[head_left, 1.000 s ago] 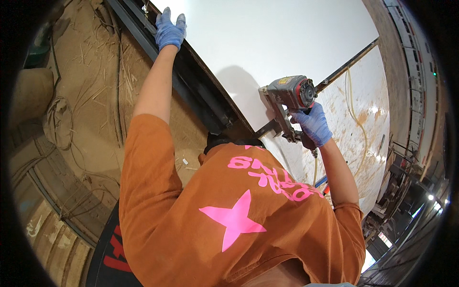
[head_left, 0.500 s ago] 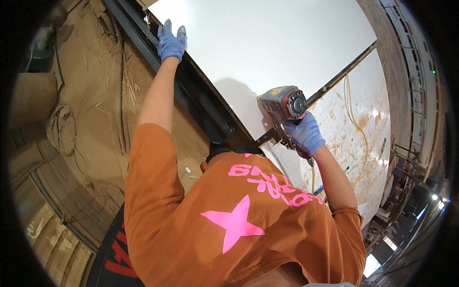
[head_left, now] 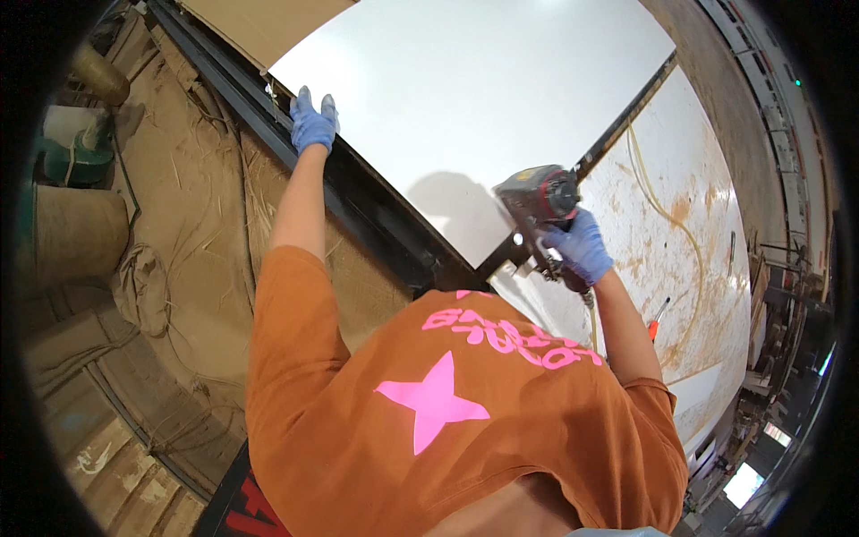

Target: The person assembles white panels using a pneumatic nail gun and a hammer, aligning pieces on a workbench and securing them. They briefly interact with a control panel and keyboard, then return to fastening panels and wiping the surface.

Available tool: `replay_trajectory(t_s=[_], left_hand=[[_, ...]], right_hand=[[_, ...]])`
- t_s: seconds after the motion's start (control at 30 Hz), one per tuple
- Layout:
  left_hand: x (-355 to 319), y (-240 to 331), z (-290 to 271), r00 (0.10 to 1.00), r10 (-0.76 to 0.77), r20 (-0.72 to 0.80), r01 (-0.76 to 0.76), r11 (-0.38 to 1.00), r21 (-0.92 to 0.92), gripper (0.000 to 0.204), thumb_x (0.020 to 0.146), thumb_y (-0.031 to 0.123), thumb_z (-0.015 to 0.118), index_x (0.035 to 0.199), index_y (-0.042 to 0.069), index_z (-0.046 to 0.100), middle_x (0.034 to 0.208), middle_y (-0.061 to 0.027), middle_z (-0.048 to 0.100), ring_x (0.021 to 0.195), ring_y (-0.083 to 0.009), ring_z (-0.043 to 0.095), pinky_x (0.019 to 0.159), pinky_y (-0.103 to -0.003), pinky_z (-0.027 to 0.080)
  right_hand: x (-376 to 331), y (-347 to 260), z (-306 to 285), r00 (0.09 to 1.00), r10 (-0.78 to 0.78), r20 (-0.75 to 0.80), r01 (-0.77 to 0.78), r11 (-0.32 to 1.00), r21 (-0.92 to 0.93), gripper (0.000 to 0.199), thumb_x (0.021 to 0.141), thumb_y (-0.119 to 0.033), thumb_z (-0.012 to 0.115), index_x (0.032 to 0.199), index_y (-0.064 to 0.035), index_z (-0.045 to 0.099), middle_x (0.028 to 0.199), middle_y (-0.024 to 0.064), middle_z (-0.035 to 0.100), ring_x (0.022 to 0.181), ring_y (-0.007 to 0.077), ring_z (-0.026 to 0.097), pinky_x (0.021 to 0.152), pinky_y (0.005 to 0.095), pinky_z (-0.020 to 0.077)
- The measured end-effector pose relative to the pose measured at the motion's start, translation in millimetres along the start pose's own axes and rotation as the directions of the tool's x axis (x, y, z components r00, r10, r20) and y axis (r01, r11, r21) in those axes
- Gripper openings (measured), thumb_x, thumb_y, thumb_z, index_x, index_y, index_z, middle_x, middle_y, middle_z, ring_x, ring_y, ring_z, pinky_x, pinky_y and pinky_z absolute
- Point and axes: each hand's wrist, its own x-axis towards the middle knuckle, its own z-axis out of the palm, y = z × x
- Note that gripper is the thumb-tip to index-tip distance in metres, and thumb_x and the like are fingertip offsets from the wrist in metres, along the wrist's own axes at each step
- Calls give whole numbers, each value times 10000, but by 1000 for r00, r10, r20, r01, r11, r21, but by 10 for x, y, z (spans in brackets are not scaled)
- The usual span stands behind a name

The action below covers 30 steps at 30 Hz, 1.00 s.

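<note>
A large white panel (head_left: 474,80) lies in front of me over a dark metal frame (head_left: 376,210). My left hand (head_left: 313,123), in a blue glove, rests at the panel's left edge with its fingers spread. Near the panel's closest corner, my right hand (head_left: 586,251), gloved the same way, is wrapped round the grip of a grey and black nail gun (head_left: 537,195). The gun is slightly blurred and hangs over the dark strip along the panel's right edge. Whether its nose touches the strip I cannot tell.
Right of the strip is a stained white surface (head_left: 662,268) with a thin yellowish hose (head_left: 671,219) and an orange-handled tool (head_left: 656,327). Brown board (head_left: 259,27) shows beyond the panel's far left. Dusty floor, cables and a green machine (head_left: 85,157) lie to the left.
The view has shifted, bringing the brown board and orange-handled tool into sight. The nail gun has tilted a little in my right hand. My left hand keeps its place on the panel edge.
</note>
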Motion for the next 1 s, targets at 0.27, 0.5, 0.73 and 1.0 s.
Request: replay_trajectory(t_s=[0.27, 0.5, 0.73, 1.0], left_hand=[[-516, 505, -147, 950, 311, 10, -297, 894, 336, 686, 832, 487, 625, 1391, 143, 426, 1502, -245, 227, 1352, -405, 296, 1102, -447, 301], [-1994, 1747, 80, 724, 668, 171, -652, 744, -148, 591, 803, 299, 700, 1330, 129, 491, 1440, -189, 374, 1286, -352, 426, 1042, -431, 392], [-3483, 2412, 543, 522, 706, 479, -268, 668, -694, 431, 876, 101, 623, 1280, 1, 512, 1342, -152, 495, 1229, -256, 494, 1029, -359, 394], [-5179, 3010, 1056, 66, 637, 768, -63, 771, -634, 381, 903, 124, 610, 1254, 12, 515, 1145, -96, 589, 1045, -164, 564, 916, -311, 461]], right_hand=[[-628, 1084, -527, 884, -98, -456, -245, 734, -633, 451, 724, -302, 721, 1110, -105, 595, 940, 137, 663, 871, 347, 649, 772, 437, 519], [-1395, 1751, -434, 835, -224, -503, -170, 764, -623, 447, 706, -333, 724, 1116, -188, 623, 1122, 71, 624, 985, 285, 605, 866, 429, 438], [-3195, 3248, -1122, 113, 200, -973, -674, 736, 73, 535, 739, -399, 714, 1183, -118, 612, 1198, 148, 596, 1121, 331, 548, 965, 422, 419], [-5763, 5043, -931, -672, 683, -287, -329, 73, 942, 893, 645, -480, 763, 1388, -112, 431, 1358, 205, 493, 1230, 338, 508, 1015, 429, 429]])
